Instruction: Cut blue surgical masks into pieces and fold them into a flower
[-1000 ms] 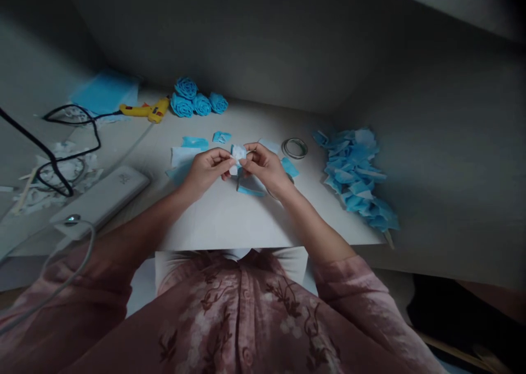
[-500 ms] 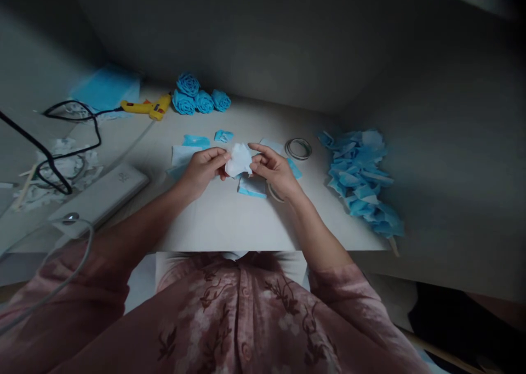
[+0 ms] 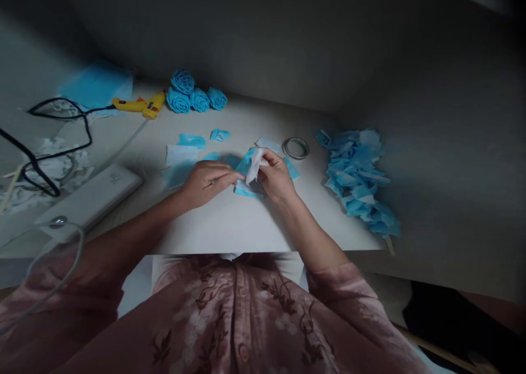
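Note:
My right hand (image 3: 277, 177) pinches a thin petal-shaped piece of fabric (image 3: 255, 165), white on one side and blue on the other. The piece is folded and tilted. My left hand (image 3: 211, 181) is closed, thumb and fingers together, with its fingertips at the lower left edge of the same piece. Directly below lies a small white-and-blue cut piece (image 3: 249, 191). Flat blue (image 3: 192, 141) and white (image 3: 181, 153) pieces lie beyond my left hand. A small folded blue piece (image 3: 219, 135) sits farther back.
Several blue fabric roses (image 3: 179, 100) stand at the back beside a yellow glue gun (image 3: 142, 106). A roll of tape (image 3: 295, 148) lies right of my hands. Blue petals (image 3: 357, 171) are heaped at right. A white power strip (image 3: 90, 201) and black cable (image 3: 84, 127) are at left.
The fabric piece has turned from facing me broadly to a narrow, folded view, and has shifted right with my right hand. My left hand has moved from its side to its lower edge.

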`<state>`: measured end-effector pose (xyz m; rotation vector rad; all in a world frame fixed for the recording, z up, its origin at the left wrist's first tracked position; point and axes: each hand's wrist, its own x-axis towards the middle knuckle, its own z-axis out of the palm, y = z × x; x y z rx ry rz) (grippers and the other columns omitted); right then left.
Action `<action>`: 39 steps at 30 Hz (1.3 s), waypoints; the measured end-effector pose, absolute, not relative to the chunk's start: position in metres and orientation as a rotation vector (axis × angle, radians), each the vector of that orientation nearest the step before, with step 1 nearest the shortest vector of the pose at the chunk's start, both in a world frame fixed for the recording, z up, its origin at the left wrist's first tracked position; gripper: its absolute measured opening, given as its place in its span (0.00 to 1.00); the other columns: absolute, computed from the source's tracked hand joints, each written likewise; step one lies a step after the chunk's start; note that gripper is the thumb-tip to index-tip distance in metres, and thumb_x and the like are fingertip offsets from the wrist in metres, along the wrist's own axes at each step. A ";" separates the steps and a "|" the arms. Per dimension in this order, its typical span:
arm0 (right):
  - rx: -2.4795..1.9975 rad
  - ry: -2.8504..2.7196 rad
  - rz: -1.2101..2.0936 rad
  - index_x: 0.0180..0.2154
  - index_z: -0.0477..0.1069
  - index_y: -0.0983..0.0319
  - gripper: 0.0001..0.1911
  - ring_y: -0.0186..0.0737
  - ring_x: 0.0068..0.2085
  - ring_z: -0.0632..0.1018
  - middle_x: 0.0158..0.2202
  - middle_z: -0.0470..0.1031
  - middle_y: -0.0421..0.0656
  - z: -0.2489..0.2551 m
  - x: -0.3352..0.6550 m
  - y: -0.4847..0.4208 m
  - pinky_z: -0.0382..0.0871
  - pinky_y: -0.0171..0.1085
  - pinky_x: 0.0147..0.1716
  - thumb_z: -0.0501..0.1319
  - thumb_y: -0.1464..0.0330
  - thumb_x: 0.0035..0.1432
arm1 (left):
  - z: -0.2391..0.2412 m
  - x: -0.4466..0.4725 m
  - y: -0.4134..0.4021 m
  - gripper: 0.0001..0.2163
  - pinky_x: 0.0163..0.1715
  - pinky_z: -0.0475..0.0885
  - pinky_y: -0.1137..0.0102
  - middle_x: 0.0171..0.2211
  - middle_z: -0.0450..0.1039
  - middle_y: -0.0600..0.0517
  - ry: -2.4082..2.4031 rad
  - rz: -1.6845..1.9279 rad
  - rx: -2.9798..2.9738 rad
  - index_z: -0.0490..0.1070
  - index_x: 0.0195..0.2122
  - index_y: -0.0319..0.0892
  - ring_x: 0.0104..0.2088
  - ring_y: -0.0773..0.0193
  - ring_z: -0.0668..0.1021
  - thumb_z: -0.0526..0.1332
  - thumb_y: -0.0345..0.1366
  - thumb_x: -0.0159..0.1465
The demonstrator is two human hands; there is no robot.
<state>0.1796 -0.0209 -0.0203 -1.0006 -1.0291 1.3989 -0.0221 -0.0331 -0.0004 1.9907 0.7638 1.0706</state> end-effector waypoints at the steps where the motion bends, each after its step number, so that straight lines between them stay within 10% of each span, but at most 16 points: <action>1: -0.970 -0.995 1.430 0.36 0.78 0.57 0.19 0.32 0.31 0.73 0.31 0.75 0.36 -0.020 0.180 -0.021 0.70 0.33 0.33 0.76 0.59 0.41 | 0.002 -0.023 -0.034 0.15 0.33 0.70 0.69 0.27 0.80 0.50 0.752 1.088 2.014 0.81 0.29 0.44 0.29 0.64 0.79 0.59 0.43 0.68; 14: -0.934 -1.129 1.416 0.33 0.78 0.58 0.18 0.31 0.29 0.73 0.28 0.76 0.36 -0.016 0.171 -0.030 0.69 0.33 0.32 0.78 0.60 0.41 | -0.004 -0.010 -0.029 0.14 0.27 0.65 0.72 0.29 0.73 0.53 0.985 1.125 1.556 0.73 0.34 0.42 0.28 0.68 0.72 0.70 0.43 0.51; 33: -0.952 -1.169 1.324 0.30 0.73 0.59 0.22 0.30 0.25 0.66 0.24 0.69 0.34 -0.020 0.174 -0.029 0.62 0.34 0.29 0.75 0.51 0.46 | -0.010 -0.015 -0.022 0.11 0.26 0.67 0.71 0.21 0.71 0.52 0.884 1.069 1.211 0.74 0.23 0.42 0.24 0.67 0.72 0.66 0.42 0.58; 39: -1.045 -1.174 1.246 0.28 0.73 0.60 0.21 0.29 0.24 0.66 0.22 0.70 0.35 -0.013 0.170 -0.031 0.60 0.33 0.26 0.75 0.52 0.45 | -0.010 -0.017 -0.019 0.18 0.25 0.68 0.70 0.26 0.75 0.49 0.938 1.052 1.236 0.79 0.38 0.40 0.24 0.66 0.74 0.62 0.52 0.66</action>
